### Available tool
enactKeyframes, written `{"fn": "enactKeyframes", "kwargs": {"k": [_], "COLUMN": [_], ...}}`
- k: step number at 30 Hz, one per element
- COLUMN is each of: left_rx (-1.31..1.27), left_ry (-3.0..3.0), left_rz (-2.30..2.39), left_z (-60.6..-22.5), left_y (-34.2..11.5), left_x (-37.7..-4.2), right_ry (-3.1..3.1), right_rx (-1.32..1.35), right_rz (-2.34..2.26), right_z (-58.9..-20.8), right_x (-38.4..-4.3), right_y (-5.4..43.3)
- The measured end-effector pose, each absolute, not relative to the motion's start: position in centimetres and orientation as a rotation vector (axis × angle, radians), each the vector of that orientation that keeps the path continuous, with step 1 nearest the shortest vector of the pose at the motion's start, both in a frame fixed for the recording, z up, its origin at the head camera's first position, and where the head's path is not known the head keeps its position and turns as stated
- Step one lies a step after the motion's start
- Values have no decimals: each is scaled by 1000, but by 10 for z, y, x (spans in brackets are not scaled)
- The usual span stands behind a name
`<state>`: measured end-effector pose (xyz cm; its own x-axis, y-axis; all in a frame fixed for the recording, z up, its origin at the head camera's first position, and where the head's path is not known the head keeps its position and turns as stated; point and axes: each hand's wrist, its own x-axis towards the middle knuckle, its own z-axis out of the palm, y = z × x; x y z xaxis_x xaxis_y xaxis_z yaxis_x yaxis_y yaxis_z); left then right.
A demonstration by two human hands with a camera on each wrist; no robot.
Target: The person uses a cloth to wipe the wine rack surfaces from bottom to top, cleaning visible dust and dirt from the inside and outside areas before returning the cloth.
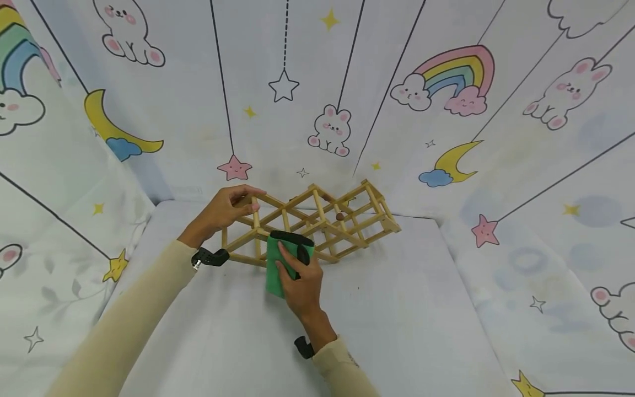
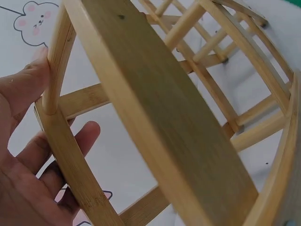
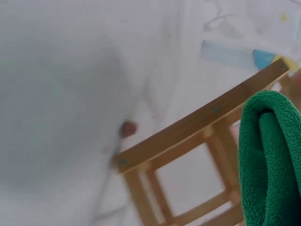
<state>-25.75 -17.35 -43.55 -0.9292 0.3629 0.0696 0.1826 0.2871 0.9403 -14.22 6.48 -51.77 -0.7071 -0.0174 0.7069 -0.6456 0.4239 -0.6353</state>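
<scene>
A light wooden lattice rack [image 1: 344,234] of slats and round dowels stands across the back of the white table. My left hand [image 1: 222,210] grips its left end from above. In the left wrist view, the thumb lies against a dowel and the fingers reach behind a slat [image 2: 171,113]. My right hand [image 1: 303,284] holds a folded green cloth [image 1: 274,275] with a dark edge, against the rack's front left part. Close up, the right wrist view shows the plush folds of the cloth [image 3: 263,165] overlapping the rack's bars [image 3: 202,117]; the right fingers are hidden there.
Behind the rack hangs a white backdrop [image 1: 278,132] printed with rabbits, stars, moons and rainbows, which also covers both sides. White table surface [image 1: 407,309] extends in front and to the right. A black wrist-worn device [image 1: 210,257] sits on each wrist.
</scene>
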Motion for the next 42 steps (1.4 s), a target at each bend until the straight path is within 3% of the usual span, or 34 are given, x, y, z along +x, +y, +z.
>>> {"fn": "enactKeyframes", "kwargs": {"k": [5, 15, 24, 34, 42], "left_rx": [481, 557, 548, 568, 573], "left_ry": [2412, 2437, 2472, 2480, 2481], "left_rz": [1671, 1594, 1512, 1468, 1463], "left_z": [-437, -433, -427, -424, -424], "left_y": [-176, -176, -178, -176, -176], "left_x": [-256, -257, -259, -262, -264], "right_ry": [-2032, -2160, -2026, -2259, -2076], "right_rx": [731, 377, 715, 337, 675], "right_rz": [1176, 1213, 1190, 1164, 1086], "right_z": [-504, -540, -503, -539, -506], "right_x": [-145, -139, -141, -139, -139], "right_y": [44, 79, 44, 84, 56]}}
